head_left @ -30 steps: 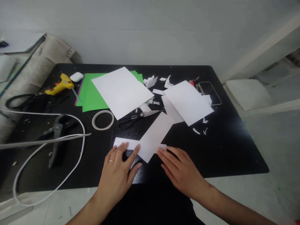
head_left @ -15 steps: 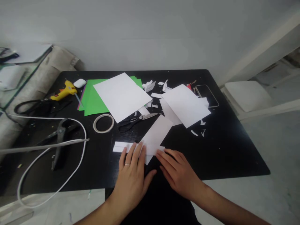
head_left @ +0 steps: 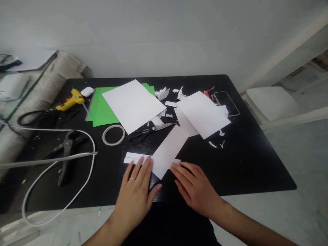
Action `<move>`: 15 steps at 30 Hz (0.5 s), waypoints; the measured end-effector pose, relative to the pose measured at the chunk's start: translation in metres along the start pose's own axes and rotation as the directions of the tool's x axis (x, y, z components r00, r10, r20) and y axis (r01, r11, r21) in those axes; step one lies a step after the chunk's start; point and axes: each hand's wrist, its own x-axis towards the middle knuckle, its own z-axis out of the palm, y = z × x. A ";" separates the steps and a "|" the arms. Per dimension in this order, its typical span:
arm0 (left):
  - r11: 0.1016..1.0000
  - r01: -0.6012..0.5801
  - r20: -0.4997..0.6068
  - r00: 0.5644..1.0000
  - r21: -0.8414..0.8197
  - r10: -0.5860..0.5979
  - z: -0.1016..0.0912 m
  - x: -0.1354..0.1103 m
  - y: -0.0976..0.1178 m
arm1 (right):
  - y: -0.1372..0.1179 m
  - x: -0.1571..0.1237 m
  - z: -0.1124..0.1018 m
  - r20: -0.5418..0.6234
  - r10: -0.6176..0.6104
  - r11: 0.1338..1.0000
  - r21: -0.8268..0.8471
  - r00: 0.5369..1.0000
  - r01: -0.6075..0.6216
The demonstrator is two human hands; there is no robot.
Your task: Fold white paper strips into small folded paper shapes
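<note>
A white paper strip (head_left: 134, 158) lies sideways near the table's front edge, a thin line running along its left part. Slanting across it is a wider white paper piece (head_left: 170, 145), its lower corner pointing toward me. My left hand (head_left: 137, 188) rests flat with fingers stretched over the strip, thumb apart, just left of the wider piece. On the right, my right hand (head_left: 196, 188) lays its extended fingertips on the strip's right end, by the wider piece's edge. How the two papers join under the overlap cannot be seen.
Black-handled scissors (head_left: 143, 132) and a tape roll (head_left: 113, 135) lie beyond my left hand. Farther back are white sheets (head_left: 134, 104), green sheets (head_left: 102, 106), paper scraps, a yellow glue gun (head_left: 73, 99) and a phone (head_left: 227, 103). A white cable (head_left: 89, 171) loops at left over dark pliers (head_left: 66, 153).
My left hand has slid left and slightly toward me, off the wider piece, uncovering more of its lower corner. My right hand has stayed in place.
</note>
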 end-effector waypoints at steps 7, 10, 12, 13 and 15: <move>0.994 0.084 -0.067 0.995 0.064 -0.080 -0.003 -0.019 -0.046 | 0.000 0.000 -0.001 0.005 0.005 1.000 0.029 1.000 -0.005; 0.992 0.109 -0.091 0.990 0.060 -0.103 -0.001 -0.022 -0.056 | 0.001 0.002 0.000 -0.018 0.011 0.999 0.053 1.000 -0.010; 0.992 0.115 -0.093 0.990 0.043 -0.110 0.001 -0.023 -0.058 | 0.001 0.008 0.001 -0.053 0.020 0.998 0.065 0.998 -0.016; 0.992 0.119 -0.094 0.989 0.033 -0.115 0.002 -0.023 -0.058 | 0.000 0.012 0.002 -0.070 0.027 0.997 0.069 0.997 -0.022; 0.992 0.129 -0.098 0.987 0.012 -0.128 0.004 -0.024 -0.057 | -0.003 0.022 0.005 -0.086 0.051 0.996 0.078 0.995 -0.045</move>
